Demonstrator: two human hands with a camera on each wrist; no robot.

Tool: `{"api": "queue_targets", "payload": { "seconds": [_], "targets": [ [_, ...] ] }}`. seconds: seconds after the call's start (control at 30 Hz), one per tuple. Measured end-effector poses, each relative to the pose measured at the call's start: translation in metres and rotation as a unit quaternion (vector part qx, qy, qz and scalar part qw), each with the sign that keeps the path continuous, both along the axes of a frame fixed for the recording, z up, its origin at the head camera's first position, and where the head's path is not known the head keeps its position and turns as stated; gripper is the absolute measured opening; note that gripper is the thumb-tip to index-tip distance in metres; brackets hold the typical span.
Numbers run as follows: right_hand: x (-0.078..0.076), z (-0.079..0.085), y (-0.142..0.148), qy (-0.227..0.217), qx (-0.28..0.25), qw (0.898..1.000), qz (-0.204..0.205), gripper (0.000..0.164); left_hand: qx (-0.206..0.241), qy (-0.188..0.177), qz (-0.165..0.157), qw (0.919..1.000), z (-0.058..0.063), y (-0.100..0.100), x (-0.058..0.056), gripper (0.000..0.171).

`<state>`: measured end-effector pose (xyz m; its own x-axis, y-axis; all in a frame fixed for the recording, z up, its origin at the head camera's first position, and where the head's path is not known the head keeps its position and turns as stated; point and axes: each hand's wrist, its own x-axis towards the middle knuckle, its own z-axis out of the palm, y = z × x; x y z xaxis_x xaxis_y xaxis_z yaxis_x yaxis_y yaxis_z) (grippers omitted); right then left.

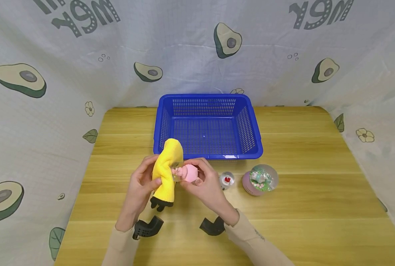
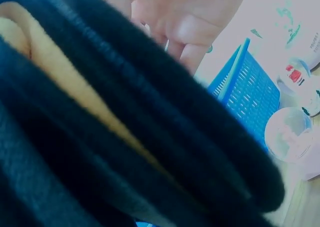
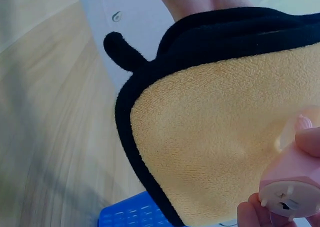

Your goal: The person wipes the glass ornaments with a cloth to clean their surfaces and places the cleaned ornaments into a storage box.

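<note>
Left hand (image 1: 143, 180): your half-closed fingers grip the yellow cloth (image 1: 165, 170) by the blue basket's (image 1: 204, 129) near-left corner.
Right hand (image 1: 210, 183): your fingers, curled in, hold the pink globe (image 1: 190, 173) against the cloth, basket's near side.

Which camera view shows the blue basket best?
The head view: the basket shows nearly whole, inside included, with the cloth overlapping its near rim. The left wrist view shows only part, beyond the cloth's dark edge; the right wrist view, a piece at the bottom.
</note>
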<state>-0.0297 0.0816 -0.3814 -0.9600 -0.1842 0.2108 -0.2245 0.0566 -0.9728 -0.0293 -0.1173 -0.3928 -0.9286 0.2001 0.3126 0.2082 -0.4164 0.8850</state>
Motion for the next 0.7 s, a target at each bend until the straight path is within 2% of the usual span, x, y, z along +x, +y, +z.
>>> {"api": "queue_targets", "payload": {
  "seconds": [0.27, 0.47, 0.7],
  "targets": [
    [0.0, 0.0041, 0.003, 0.006, 0.01, 1.0, 0.004, 0.046, -0.041, 0.03, -0.024, 0.9984, 0.0011, -0.0017, 0.0002, 0.055],
    [0.0001, 0.0062, 0.0053, 0.022, 0.024, 0.999, 0.013, 0.045, -0.079, 0.03, -0.049, 0.9952, 0.0042, -0.0044, 0.0014, 0.067],
    [0.0011, 0.0093, 0.0087, 0.027, 0.032, 0.998, 0.036, 0.047, -0.172, 0.05, -0.067, 0.9815, 0.0102, -0.0063, 0.0022, 0.084]
  ]
}}
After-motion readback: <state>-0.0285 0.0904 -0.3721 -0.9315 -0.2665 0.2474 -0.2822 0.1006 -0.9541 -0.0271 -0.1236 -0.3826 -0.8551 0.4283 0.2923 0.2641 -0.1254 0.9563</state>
